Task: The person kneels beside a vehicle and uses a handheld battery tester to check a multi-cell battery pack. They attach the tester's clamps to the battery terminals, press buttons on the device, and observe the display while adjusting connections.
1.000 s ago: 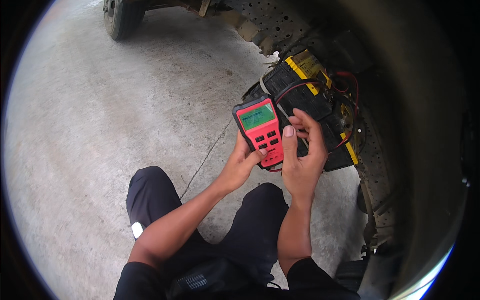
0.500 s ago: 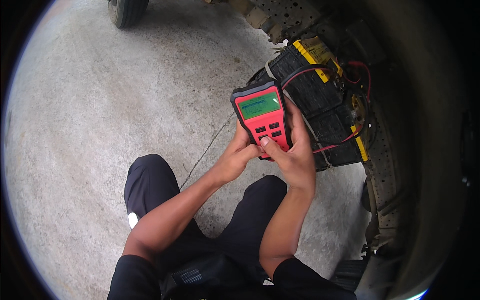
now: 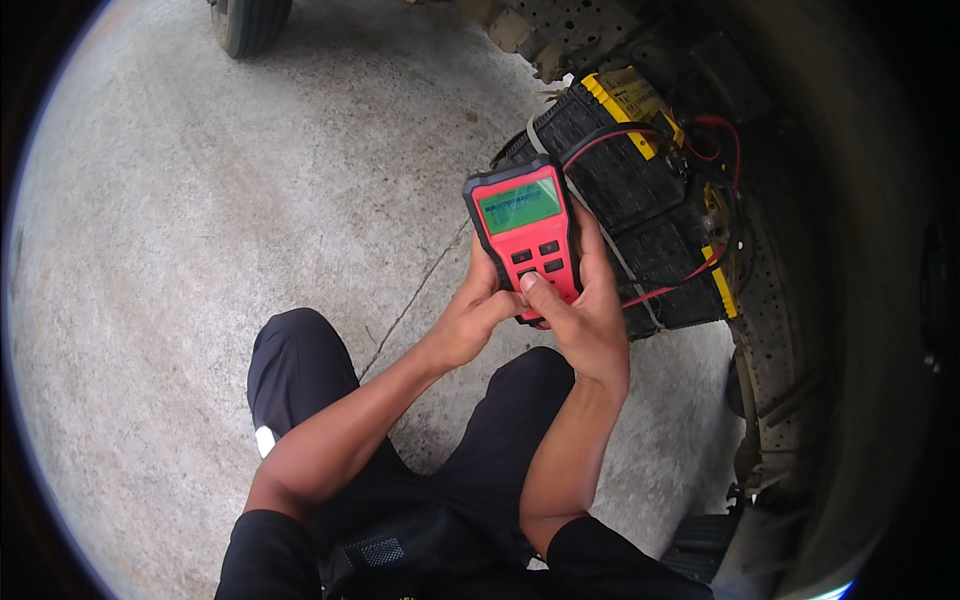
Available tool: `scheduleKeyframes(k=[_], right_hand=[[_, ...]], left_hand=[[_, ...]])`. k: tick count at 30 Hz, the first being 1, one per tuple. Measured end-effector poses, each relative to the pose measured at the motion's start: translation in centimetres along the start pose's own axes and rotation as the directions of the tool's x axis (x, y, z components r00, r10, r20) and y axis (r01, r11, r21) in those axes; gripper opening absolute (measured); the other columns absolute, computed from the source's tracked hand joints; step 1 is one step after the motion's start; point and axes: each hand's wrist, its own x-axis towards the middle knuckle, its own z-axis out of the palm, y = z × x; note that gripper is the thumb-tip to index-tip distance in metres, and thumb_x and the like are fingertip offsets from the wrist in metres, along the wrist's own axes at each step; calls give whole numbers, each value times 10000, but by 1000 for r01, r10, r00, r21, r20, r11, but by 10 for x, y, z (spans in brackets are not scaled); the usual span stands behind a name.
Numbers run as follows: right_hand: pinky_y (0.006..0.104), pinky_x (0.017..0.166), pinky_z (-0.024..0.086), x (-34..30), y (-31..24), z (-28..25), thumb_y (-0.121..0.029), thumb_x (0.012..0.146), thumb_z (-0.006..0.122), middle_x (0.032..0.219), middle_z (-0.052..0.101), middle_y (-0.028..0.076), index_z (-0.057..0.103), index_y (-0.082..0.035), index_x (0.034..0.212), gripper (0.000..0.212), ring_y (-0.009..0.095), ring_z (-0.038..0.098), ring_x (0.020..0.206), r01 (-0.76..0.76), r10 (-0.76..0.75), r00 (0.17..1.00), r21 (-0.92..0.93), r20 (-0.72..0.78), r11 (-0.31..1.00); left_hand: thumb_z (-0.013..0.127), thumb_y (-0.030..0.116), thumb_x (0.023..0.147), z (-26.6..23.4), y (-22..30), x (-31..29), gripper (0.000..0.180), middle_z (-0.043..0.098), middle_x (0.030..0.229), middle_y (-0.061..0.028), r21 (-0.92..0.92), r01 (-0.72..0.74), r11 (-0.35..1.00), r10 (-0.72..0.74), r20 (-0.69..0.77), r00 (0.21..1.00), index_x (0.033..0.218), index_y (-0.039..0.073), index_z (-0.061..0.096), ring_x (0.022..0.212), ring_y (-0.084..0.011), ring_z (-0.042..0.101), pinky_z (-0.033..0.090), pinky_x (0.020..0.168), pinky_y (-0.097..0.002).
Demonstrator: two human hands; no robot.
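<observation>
Between my hands is a red and black handheld battery tester (image 3: 510, 240) with a lit green screen and several dark buttons. My left hand (image 3: 474, 312) is closed around its lower left side, thumb near the bottom edge. My right hand (image 3: 583, 300) grips the right side, its thumb resting over the lower buttons. The fingers behind the tester are hidden. Just beyond, to the right, stand two large black batteries (image 3: 625, 190) with yellow edges, held by a pale strap. Red and black cables (image 3: 612, 137) run from behind the tester to the battery terminals.
A rusty, perforated metal vehicle frame (image 3: 775, 400) runs along the right side beside the batteries. At the top left a tyre (image 3: 250, 22) stands on the grey concrete floor (image 3: 200, 200). My bent knees (image 3: 300, 355) are below my hands.
Both hands keep the same grip on the tester. Its screen display looks slightly different, and the view has shifted very little.
</observation>
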Motion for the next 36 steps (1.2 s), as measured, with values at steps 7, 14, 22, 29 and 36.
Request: scheduleKeyframes(k=[7,14,22,29,36], right_hand=[[368,1125,532,5,6,0,49,943,663,1519,594,163,339,-1,1709,834,203,615,1358,56,-54,998,-93,24,994],[368,1099,548,4,7,0,41,942,672,1508,600,164,344,-6,1709,835,205,630,1336,63,-62,998,-100,20,993],[364,1177,491,3,3,4,27,928,691,1553,576,168,359,28,1701,841,207,598,1388,5,-5,1000,-69,0,998],[364,1161,504,5,5,3,24,929,687,1547,582,168,359,13,1706,844,204,606,1377,-21,21,1000,-66,-8,998],[365,1168,500,6,8,4,16,934,695,1555,578,166,361,10,1707,843,204,601,1383,1,-1,1000,-77,-2,997]], left_hand=[[526,46,962,-8,2,1,961,414,1647,-143,-34,65,997,-63,42,997,1773,116,15,1482,-251,501,471,1192,-403],[502,30,941,-5,1,1,920,485,1597,-79,-18,0,1000,0,2,1000,1773,151,129,1362,-198,562,526,1025,-363],[502,25,922,-5,-5,1,933,492,1603,-69,-55,-10,998,9,-14,1000,1776,145,146,1383,-194,551,513,1051,-360],[503,23,908,-6,-6,2,943,472,1624,-67,-50,-7,999,6,-23,1000,1776,140,154,1413,-199,535,493,1089,-361],[504,26,907,-8,-7,2,957,456,1630,-73,-43,-19,999,18,-25,1000,1781,143,130,1425,-204,522,486,1101,-368]])
